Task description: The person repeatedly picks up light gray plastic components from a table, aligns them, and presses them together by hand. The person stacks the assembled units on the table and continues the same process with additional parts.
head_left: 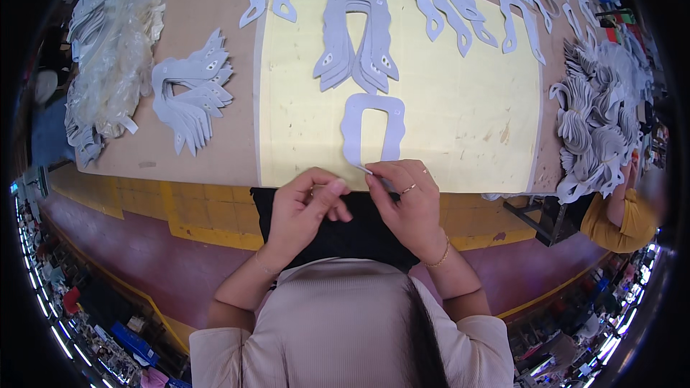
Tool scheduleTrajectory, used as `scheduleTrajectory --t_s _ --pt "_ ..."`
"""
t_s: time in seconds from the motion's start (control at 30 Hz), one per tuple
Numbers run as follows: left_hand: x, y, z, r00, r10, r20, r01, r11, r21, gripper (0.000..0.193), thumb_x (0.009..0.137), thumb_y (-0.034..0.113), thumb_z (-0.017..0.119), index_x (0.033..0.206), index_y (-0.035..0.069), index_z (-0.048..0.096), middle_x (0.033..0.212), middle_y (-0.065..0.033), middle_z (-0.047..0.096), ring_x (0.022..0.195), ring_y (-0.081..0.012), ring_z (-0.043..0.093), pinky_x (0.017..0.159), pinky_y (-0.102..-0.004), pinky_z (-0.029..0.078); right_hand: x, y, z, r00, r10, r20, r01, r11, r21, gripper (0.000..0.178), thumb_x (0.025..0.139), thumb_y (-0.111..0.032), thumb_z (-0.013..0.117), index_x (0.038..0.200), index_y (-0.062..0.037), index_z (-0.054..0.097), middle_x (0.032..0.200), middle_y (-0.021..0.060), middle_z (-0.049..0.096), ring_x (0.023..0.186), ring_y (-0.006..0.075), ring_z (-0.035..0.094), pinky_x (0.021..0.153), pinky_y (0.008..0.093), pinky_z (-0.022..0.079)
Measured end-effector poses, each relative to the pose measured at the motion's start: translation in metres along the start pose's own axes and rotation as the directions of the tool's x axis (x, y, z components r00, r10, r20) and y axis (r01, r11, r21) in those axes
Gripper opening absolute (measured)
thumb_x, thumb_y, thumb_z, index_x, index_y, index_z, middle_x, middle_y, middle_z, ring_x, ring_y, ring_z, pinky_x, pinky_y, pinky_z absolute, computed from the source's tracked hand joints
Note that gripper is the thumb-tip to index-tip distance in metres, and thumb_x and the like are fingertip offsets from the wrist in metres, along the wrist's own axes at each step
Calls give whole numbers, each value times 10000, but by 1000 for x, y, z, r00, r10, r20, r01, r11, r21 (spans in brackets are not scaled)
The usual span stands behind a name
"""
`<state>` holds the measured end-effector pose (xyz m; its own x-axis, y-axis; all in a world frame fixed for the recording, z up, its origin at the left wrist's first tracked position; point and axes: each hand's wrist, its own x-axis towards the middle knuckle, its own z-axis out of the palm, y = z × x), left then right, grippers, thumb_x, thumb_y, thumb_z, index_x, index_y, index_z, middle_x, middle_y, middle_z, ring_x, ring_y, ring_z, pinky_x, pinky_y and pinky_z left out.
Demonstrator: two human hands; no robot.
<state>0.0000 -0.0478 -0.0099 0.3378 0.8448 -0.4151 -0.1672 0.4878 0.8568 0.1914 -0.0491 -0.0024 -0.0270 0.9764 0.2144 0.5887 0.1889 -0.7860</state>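
From my remote seat, I have the right hand's fingers pinching the gray piece by one leg's end, on the yellow sheet, just nearer than the stack. The left hand curls loosely, seemingly holding nothing. Light pinch, I'd say: bend the leg little, keep the top flat.

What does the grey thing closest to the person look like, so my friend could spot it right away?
Find the yellow sheet on the brown table. Near the sheet's front edge, below the fanned stack, is a wavy-sided grey arch opening toward the person. Unlike the other grey pieces, it's the one pinched at its lower end by the person's right grip.
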Motion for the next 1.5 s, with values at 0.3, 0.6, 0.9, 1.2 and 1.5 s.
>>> scheduleTrajectory --t_s 0.3,0.6,0.9,1.2,1.5 --pt "7 -3 15 999 53 -11 -52 996 72 207 957 7 638 1154 -36 589 1079 -93 678 1013 -140 673 875 -253 544 6 -3 -7 993 45 110 -54 995 80 130 813 -48 743 936 -51 699 885 56 689 799 203 635 783 337 425" --pt "11 3 11 999 -38 -37 39 998 48 173 957 32 653 1111 -43 630 1020 -70 699 945 -91 663 760 -198 525 3 2 -11 988 72 136 -84 993 88 165 785 -104 767 946 -71 750 1106 70 549 989 204 549 886 368 314" --pt "15 9 8 992 -124 -24 125 990 70 175 960 46 641 1106 -50 632 933 -39 702 815 -35 623 676 -178 484 4 2 -6 993 74 90 -80 994 74 143 763 -126 772 903 -96 776 1033 65 506 976 232 442 835 375 293" --pt "17 21 6 975 -222 16 213 952 218 209 980 115 602 1090 -58 642 856 -40 696 723 -34 586 649 -193 458 0 -1 -1 997 61 52 -64 996 65 170 724 -113 787 893 -93 783 959 55 476 945 233 428 804 371 297" --pt "16 22 4 956 -260 133 259 966 21 261 1023 97 503 1152 -91 632 1026 -111 701 957 -165 692 839 -270 548 5 -1 -6 959 239 151 -267 940 213 132 747 -134 800 865 -77 786 983 44 435 966 220 425 869 349 350"
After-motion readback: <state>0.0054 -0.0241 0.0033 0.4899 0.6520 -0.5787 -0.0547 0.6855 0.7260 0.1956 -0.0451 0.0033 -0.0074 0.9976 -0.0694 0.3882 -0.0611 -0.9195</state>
